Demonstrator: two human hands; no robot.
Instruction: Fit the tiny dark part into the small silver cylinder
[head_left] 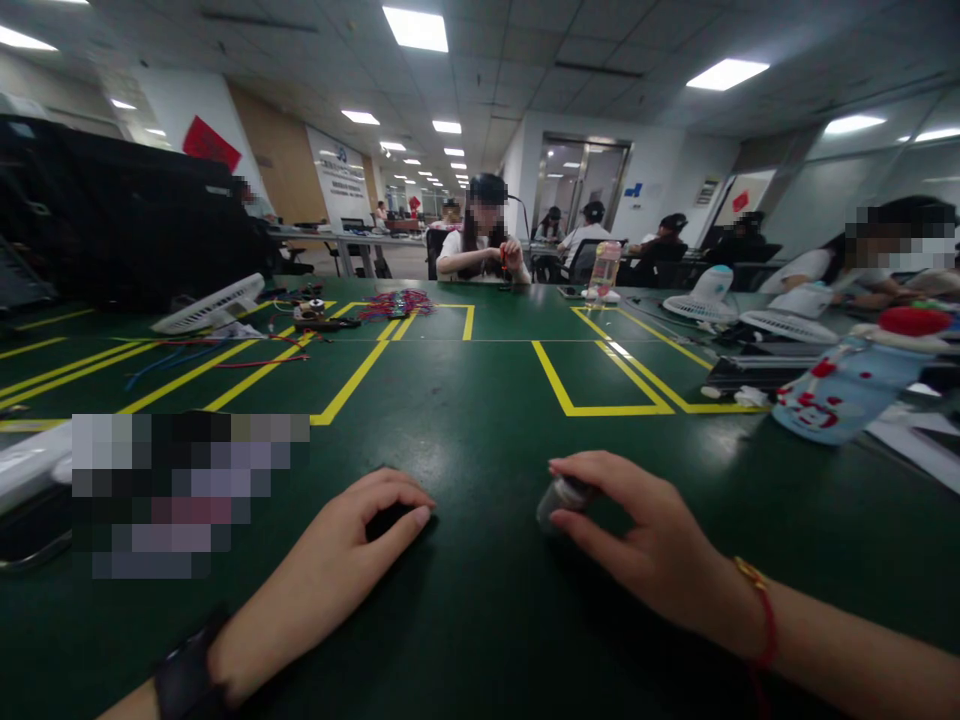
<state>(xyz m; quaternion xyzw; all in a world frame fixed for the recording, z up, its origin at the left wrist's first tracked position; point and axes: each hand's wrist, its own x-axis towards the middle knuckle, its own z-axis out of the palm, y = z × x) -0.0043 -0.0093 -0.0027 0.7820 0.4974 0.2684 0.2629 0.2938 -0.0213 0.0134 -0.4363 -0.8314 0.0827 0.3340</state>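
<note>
My right hand [645,530] grips a small grey, cylinder-like bottle [555,503] between thumb and fingers, just above or on the green table [480,440]. The bottle looks slightly tilted and has a dark top, partly hidden by my fingers. A red cord with a gold piece circles that wrist. To the left, my left hand [367,530] rests palm down on the table, loosely curved, a gap between thumb and index finger. Nothing shows in it. That wrist wears a black watch [193,665].
A blue patterned bottle [840,385] stands at right, near small fans [787,320]. Tangled wires [397,305], pliers [326,323] and another white fan [214,308] lie farther left. Yellow tape [619,410] marks the table. A person [480,240] sits opposite, working with their hands.
</note>
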